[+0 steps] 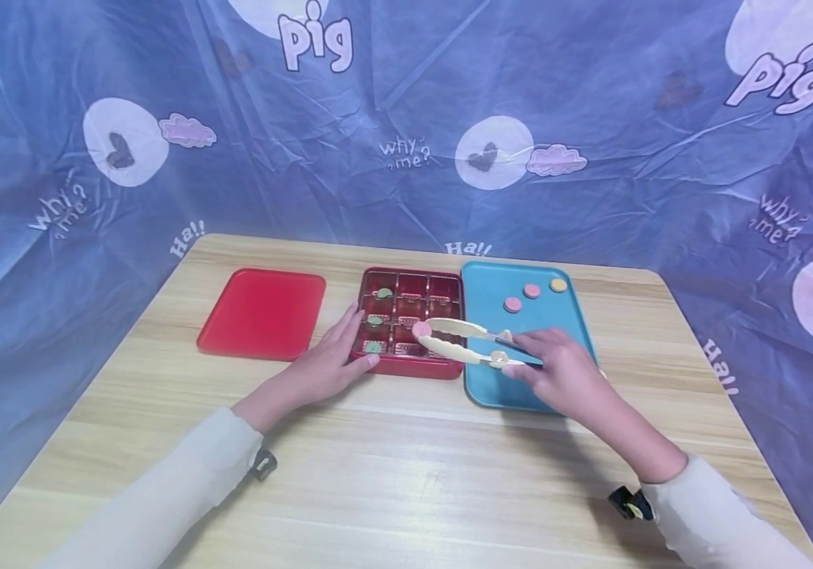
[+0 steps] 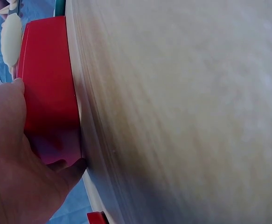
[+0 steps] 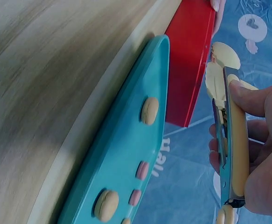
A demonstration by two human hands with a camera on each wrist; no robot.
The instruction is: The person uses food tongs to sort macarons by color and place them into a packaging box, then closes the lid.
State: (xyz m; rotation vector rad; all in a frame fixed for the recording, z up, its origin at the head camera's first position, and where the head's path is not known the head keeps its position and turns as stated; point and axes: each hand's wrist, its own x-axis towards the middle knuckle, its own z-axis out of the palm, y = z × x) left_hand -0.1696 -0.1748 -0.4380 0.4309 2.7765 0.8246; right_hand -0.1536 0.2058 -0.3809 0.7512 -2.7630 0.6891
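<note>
Open room below, crowding mid-frame.
Bare tabletop (image 1: 413, 474) lies between the sleeves (image 1: 178, 482) at lower centre; tongs (image 1: 452, 350) reach over the red box (image 1: 413, 367) from the right, and the left hand (image 1: 329, 362) blocks its left edge.

High head, close wrist views of box (image 1: 413, 367)

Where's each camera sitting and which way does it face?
Head: worn on the head, facing forward and down at the red box and blue tray; left hand, right hand, sleeved arms show.
Left wrist: worn there, facing the box's side; left hand close, part of right hand.
Right wrist: worn there, facing tongs and tray; right hand close, part of left hand.
Head and right wrist share the tongs and tray.
</note>
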